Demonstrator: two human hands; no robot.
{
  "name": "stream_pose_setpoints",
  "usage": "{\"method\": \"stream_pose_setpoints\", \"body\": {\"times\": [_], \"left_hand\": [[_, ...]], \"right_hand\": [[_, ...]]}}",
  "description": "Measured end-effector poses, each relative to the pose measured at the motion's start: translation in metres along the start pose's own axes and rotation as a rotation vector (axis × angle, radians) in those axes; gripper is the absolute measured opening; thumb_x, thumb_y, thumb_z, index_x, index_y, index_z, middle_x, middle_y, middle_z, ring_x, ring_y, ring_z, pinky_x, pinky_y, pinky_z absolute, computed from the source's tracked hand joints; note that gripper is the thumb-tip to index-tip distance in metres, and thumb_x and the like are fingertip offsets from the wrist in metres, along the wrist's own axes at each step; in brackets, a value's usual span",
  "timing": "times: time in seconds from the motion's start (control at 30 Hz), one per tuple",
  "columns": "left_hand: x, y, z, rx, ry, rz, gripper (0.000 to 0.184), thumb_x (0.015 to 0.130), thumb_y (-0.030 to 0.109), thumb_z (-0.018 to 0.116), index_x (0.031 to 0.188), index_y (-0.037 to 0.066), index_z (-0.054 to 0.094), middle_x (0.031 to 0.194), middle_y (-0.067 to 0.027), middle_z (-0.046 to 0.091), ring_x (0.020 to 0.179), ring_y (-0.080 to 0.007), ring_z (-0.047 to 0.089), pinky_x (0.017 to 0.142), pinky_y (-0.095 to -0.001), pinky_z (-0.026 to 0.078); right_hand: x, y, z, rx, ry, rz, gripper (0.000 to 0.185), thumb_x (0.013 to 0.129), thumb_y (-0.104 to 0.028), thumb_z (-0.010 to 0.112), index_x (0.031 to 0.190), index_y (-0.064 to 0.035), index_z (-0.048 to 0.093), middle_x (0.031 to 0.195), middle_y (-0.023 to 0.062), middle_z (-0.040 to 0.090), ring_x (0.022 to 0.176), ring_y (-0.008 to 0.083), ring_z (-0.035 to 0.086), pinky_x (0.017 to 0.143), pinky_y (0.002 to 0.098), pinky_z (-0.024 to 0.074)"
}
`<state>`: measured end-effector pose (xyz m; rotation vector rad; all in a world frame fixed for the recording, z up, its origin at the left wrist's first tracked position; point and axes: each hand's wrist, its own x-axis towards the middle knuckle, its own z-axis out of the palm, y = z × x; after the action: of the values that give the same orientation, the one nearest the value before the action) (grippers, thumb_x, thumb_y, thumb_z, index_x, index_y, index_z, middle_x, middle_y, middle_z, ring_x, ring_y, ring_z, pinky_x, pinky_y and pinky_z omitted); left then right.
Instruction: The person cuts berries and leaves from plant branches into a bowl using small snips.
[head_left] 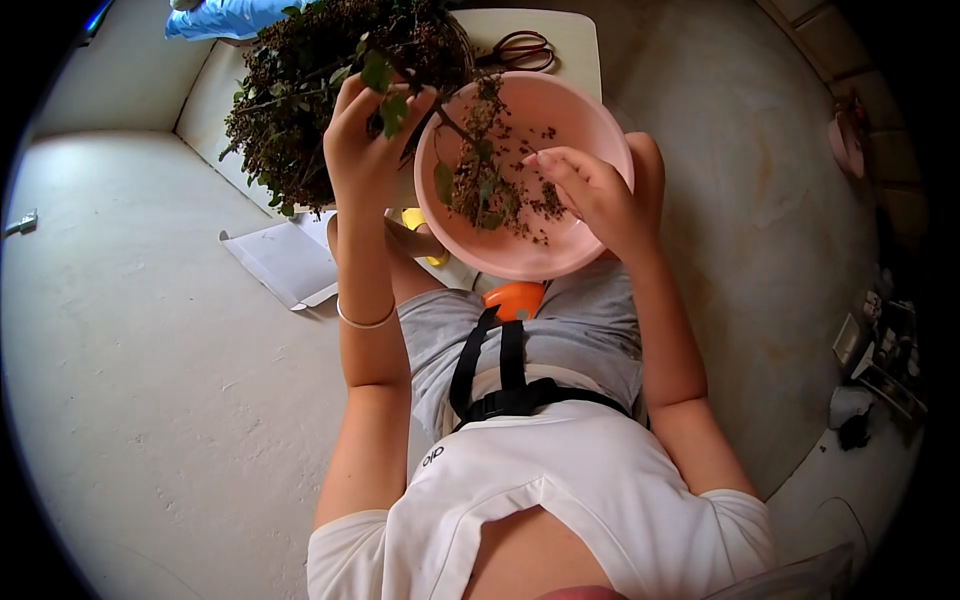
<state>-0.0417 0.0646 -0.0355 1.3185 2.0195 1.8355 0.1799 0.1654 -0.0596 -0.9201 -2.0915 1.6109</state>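
My left hand is closed on a leafy branch, whose clusters of small brown berries hang down into a pink plastic basin. Over the basin's right side, my right hand has thumb and forefinger pinched together; whatever lies between the fingertips is too small to make out. Loose berries and small sprigs lie on the basin's bottom, some just under the right fingers. The basin sits above my lap, close to the table edge.
A big heap of berry branches covers the left of the pale table. Scissors with dark handles lie behind the basin. Below are a flattened white box and an orange object between my legs. Assorted items stand far right.
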Motion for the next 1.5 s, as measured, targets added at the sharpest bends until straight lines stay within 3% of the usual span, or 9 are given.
{"method": "stream_pose_setpoints", "body": {"times": [0.07, 0.57, 0.87, 1.07, 1.17, 1.23, 1.37, 1.43, 1.5], "left_hand": [[-0.008, -0.002, -0.002, -0.053, 0.003, -0.001, 0.019, 0.077, 0.008, 0.079, 0.088, -0.002, 0.067, 0.098, -0.0046, 0.061, 0.083, -0.0151, 0.059, 0.076, -0.0268, 0.047], [-0.045, -0.001, -0.019, -0.240, 0.000, 0.052, 0.019, 0.075, -0.007, 0.073, 0.092, -0.004, 0.065, 0.113, -0.0158, 0.061, 0.108, -0.0272, 0.061, 0.088, -0.0356, 0.050], [-0.048, -0.001, -0.018, -0.191, 0.002, 0.089, 0.019, 0.074, -0.008, 0.073, 0.091, -0.005, 0.065, 0.110, -0.0149, 0.060, 0.103, -0.0255, 0.062, 0.082, -0.0324, 0.052], [-0.044, -0.006, -0.016, -0.130, 0.071, 0.198, 0.016, 0.076, -0.004, 0.075, 0.088, -0.002, 0.064, 0.107, -0.0135, 0.062, 0.104, -0.0255, 0.062, 0.080, -0.0325, 0.052], [-0.045, -0.004, -0.019, -0.044, 0.078, 0.195, 0.017, 0.079, 0.000, 0.074, 0.090, -0.001, 0.062, 0.109, -0.0121, 0.063, 0.102, -0.0238, 0.063, 0.080, -0.0314, 0.052], [-0.049, -0.004, -0.021, -0.029, 0.079, 0.147, 0.017, 0.079, 0.001, 0.074, 0.091, -0.001, 0.062, 0.111, -0.0116, 0.063, 0.101, -0.0226, 0.063, 0.080, -0.0308, 0.051], [-0.052, -0.006, -0.020, -0.003, 0.096, 0.110, 0.017, 0.081, 0.003, 0.073, 0.092, 0.000, 0.061, 0.113, -0.0101, 0.063, 0.095, -0.0196, 0.064, 0.079, -0.0286, 0.051], [-0.053, 0.000, -0.017, -0.006, 0.105, 0.110, 0.016, 0.081, 0.002, 0.073, 0.092, 0.000, 0.061, 0.114, -0.0098, 0.063, 0.094, -0.0187, 0.064, 0.079, -0.0282, 0.051], [-0.053, 0.004, -0.015, -0.008, 0.113, 0.110, 0.016, 0.082, 0.002, 0.072, 0.092, 0.000, 0.061, 0.114, -0.0095, 0.063, 0.093, -0.0178, 0.064, 0.078, -0.0278, 0.051]], "right_hand": [[0.003, 0.008, 0.006, 0.151, -0.060, 0.025, 0.037, 0.093, -0.030, 0.062, 0.111, 0.0030, 0.065, 0.089, 0.0167, 0.071, 0.080, 0.0205, 0.068, 0.071, 0.0320, 0.0516], [-0.011, -0.014, 0.017, -0.378, 0.081, -0.299, 0.028, 0.088, -0.031, 0.066, 0.103, -0.0070, 0.068, 0.073, 0.0138, 0.069, 0.067, 0.0285, 0.068, 0.063, 0.0371, 0.0532], [-0.024, -0.038, -0.004, -0.706, 0.128, -0.351, 0.029, 0.087, -0.032, 0.066, 0.103, -0.0078, 0.070, 0.070, 0.0136, 0.068, 0.063, 0.0277, 0.067, 0.064, 0.0345, 0.0527], [-0.019, -0.007, 0.011, -0.258, -0.068, -0.199, 0.028, 0.092, -0.031, 0.060, 0.101, -0.0058, 0.071, 0.080, 0.0172, 0.069, 0.068, 0.0273, 0.067, 0.068, 0.0356, 0.0513], [-0.010, 0.009, 0.027, 0.041, -0.146, 0.012, 0.033, 0.097, -0.031, 0.055, 0.103, -0.0011, 0.068, 0.067, 0.0101, 0.063, 0.058, 0.0163, 0.059, 0.059, 0.0307, 0.0469], [-0.004, 0.016, 0.035, 0.450, -0.305, 0.132, 0.039, 0.103, -0.030, 0.045, 0.108, 0.0047, 0.062, 0.056, -0.0055, 0.039, 0.046, 0.0029, 0.034, 0.044, 0.0202, 0.0271], [-0.005, 0.013, 0.041, 0.664, -0.341, 0.314, 0.040, 0.104, -0.032, 0.041, 0.110, 0.0038, 0.059, 0.054, -0.0063, 0.033, 0.043, 0.0034, 0.027, 0.040, 0.0211, 0.0215], [-0.005, 0.018, 0.048, 0.869, -0.280, 0.334, 0.033, 0.103, -0.033, 0.044, 0.083, -0.0072, 0.049, 0.053, -0.0056, 0.034, 0.037, 0.0032, 0.022, 0.034, 0.0208, 0.0158], [-0.006, 0.016, 0.049, 0.895, -0.278, 0.350, 0.033, 0.103, -0.033, 0.044, 0.080, -0.0086, 0.045, 0.053, -0.0058, 0.033, 0.037, 0.0030, 0.022, 0.035, 0.0208, 0.0161]]}}
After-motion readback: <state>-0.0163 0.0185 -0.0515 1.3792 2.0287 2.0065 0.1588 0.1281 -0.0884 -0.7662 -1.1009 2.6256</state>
